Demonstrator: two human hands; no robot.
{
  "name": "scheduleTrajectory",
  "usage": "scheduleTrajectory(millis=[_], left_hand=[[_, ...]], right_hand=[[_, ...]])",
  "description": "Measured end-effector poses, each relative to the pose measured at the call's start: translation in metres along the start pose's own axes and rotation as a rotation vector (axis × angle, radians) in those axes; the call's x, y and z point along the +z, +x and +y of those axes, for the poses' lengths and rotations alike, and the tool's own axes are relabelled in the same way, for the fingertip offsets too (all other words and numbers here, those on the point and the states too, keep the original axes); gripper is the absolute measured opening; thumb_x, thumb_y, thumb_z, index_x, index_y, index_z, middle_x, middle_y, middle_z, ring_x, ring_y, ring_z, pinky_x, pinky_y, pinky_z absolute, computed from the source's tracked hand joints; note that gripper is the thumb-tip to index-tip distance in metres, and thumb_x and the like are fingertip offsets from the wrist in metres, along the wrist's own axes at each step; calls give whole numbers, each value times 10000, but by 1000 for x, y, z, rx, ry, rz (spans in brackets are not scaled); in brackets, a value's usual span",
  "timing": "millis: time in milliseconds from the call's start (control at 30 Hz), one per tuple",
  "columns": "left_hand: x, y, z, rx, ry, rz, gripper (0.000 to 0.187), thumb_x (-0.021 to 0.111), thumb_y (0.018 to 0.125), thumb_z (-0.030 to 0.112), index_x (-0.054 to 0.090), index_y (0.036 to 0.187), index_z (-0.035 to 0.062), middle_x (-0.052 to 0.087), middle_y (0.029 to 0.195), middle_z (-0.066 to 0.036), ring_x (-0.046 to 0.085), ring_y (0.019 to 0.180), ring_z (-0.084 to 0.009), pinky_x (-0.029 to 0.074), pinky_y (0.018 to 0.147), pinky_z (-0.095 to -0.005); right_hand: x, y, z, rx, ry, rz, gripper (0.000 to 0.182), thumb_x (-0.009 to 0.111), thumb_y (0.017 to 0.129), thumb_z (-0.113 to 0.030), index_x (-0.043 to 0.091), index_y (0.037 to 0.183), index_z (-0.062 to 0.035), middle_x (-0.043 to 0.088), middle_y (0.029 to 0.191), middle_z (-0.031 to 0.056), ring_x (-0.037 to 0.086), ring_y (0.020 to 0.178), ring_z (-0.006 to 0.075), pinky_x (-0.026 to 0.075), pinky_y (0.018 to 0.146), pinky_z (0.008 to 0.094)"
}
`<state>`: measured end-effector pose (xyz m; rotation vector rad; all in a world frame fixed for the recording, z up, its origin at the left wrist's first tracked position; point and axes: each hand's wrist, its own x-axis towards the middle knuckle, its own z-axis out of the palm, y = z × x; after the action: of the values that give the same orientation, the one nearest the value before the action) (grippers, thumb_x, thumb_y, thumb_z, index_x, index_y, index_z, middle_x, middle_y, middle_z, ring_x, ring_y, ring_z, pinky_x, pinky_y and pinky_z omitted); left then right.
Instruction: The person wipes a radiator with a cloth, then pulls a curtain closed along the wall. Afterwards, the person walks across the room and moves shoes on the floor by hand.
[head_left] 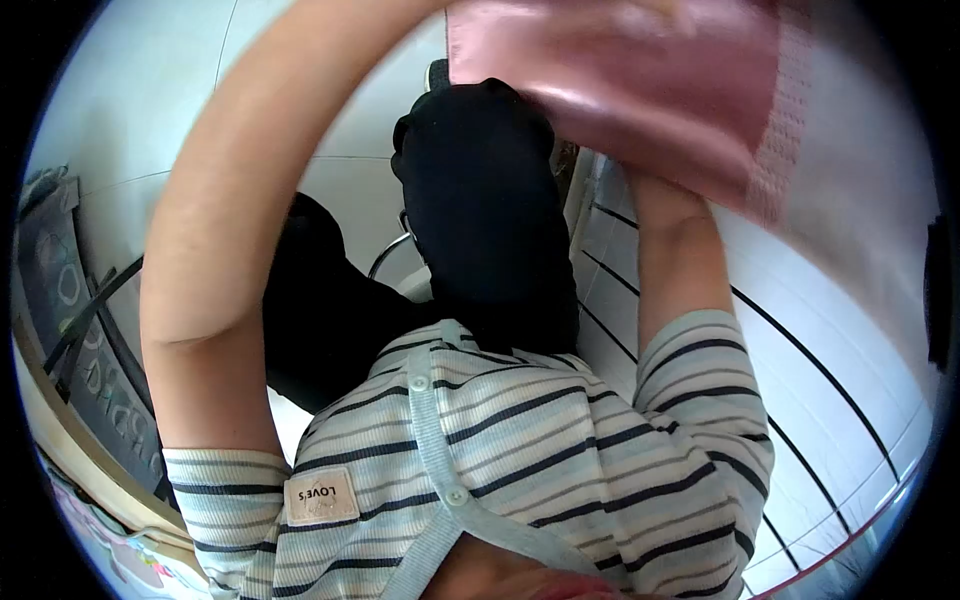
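A striped, buttoned shirt (520,450) with a small sewn label reading "LOVE'S" is seen nearest the camera, filling the lower middle of the view. Both bare arms are raised from its short sleeves toward the top of the view. The left forearm (240,190) is bent in a wide arc up the left side and across the top; the left hand itself is lost at the top edge behind the cloth, so whether it is clenched or released cannot be told. The right forearm (675,250) is held straight up on the right side, and its hand is hidden behind the lower edge of the cloth, so its grasp cannot be told either.

A pink cloth (620,80) with a textured band along its right edge is held up above the chest, at the top of the view, blurred. Just below and behind it, black-clad legs (480,210) are seen, pointing down and away from the camera.

Farther off, a white tiled floor (350,190) lies beneath. A white panel with thin dark lines (800,380) runs along the right. At the left edge, a dark patterned mat (70,330) is seen.
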<state>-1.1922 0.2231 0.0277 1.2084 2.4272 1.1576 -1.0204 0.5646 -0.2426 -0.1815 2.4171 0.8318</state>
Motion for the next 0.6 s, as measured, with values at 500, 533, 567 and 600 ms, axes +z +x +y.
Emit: scheduleTrajectory(millis=[500,533,567,600], left_hand=[[126,31,-4,704,361,122,147,494,789,161,606,871,109,597,882,-118,608,788,-295,491,659,-373],[126,31,-9,681,360,87,139,497,784,163,625,798,108,609,828,-113,617,754,-287,489,639,-385],[121,36,-16,667,364,89,139,497,784,163,625,798,108,609,828,-113,617,754,-287,489,639,-385],[111,45,-25,552,211,183,137,508,774,161,628,750,101,611,795,-125,619,732,-289,490,627,-386]], right_hand=[[-118,11,43,4,144,369,288,505,830,-161,613,1075,-54,480,1188,174,448,1136,306,331,965,495],[-127,30,40,-1,160,397,290,503,833,-162,612,1079,-54,476,1196,177,445,1141,307,330,967,497],[-138,52,32,-5,175,413,292,502,835,-163,611,1083,-53,471,1204,179,442,1146,309,329,969,500],[-134,69,28,-8,184,405,293,500,838,-163,610,1086,-53,466,1213,181,439,1151,310,328,971,502]])
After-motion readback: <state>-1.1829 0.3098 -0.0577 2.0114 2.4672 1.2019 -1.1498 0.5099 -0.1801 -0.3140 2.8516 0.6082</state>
